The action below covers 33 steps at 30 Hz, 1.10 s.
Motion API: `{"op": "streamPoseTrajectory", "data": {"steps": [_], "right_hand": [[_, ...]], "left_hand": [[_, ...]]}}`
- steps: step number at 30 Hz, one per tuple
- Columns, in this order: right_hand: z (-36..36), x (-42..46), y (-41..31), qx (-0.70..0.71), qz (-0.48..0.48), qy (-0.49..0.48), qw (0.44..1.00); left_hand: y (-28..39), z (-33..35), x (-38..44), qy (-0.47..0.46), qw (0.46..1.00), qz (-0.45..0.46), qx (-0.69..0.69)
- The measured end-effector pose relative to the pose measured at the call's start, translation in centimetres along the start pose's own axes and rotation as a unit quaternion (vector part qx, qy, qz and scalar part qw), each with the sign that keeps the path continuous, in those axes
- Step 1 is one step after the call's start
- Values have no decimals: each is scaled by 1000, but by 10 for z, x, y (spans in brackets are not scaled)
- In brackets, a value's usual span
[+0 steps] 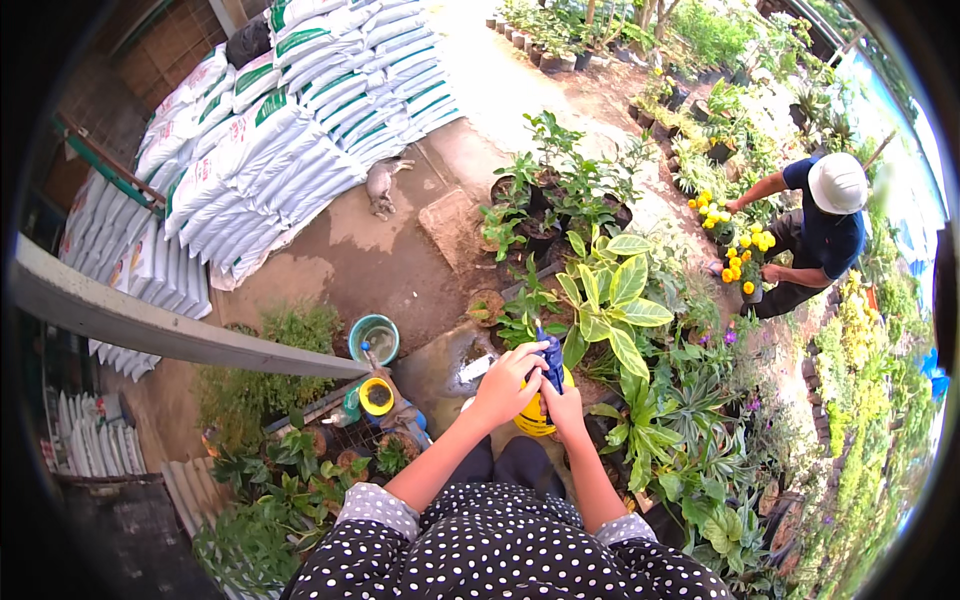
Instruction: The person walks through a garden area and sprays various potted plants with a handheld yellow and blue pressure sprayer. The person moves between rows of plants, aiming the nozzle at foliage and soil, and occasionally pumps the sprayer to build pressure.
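Observation:
In front of my body is a yellow container (pixel 534 421) with a blue top part (pixel 553 363), which looks like a hand pump sprayer. My right hand (pixel 564 406) wraps around the lower portion of the blue part. From the other side, my left hand (pixel 504 386) lays its fingers across the same part, close to the right hand's fingertips. Both hands hide much of the sprayer, so its trigger and the join to the container cannot be made out. A potted plant with large variegated leaves (pixel 622 289) grows just beyond it.
A teal bucket (pixel 373 339) and a yellow pot of dark soil (pixel 376 396) stand left, beside a grey post (pixel 187 307). Stacked white sacks (pixel 247 172) rise behind. A cat (pixel 381 187) lies on the concrete. At right, a person in a white helmet (pixel 836 187) holds yellow-flowered pots.

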State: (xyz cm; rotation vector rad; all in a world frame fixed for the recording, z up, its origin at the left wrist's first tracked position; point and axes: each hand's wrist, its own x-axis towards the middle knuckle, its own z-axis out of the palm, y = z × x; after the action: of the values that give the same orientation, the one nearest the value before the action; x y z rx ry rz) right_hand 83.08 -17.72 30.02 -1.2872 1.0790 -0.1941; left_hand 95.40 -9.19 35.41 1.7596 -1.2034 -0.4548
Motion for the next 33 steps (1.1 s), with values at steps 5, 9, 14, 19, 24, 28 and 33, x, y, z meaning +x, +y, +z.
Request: {"op": "streamPoseTrajectory", "data": {"steps": [5,9,14,19,24,28,33], "right_hand": [[-12,-9,11,13,39,-7,999],[-25,-23,20,-17,64,-30,997],[-34,-31,52,-20,87,-45,995],[-39,-41,69,-45,92,-90,991],[-30,-44,75,-55,76,-123,988],[-18,-43,51,-18,96,-114,989],[8,-17,37,22,70,-87,993]], "left_hand": [[5,10,-11,-36,999,-23,-9],[4,26,-32,-47,998,-33,-1],[10,40,-61,-53,995,-83,18],[5,56,-92,-3,996,-82,21],[14,48,-107,13,992,-122,7],[14,38,-108,38,994,-104,-1],[-1,21,-87,109,988,-84,-71]]}}
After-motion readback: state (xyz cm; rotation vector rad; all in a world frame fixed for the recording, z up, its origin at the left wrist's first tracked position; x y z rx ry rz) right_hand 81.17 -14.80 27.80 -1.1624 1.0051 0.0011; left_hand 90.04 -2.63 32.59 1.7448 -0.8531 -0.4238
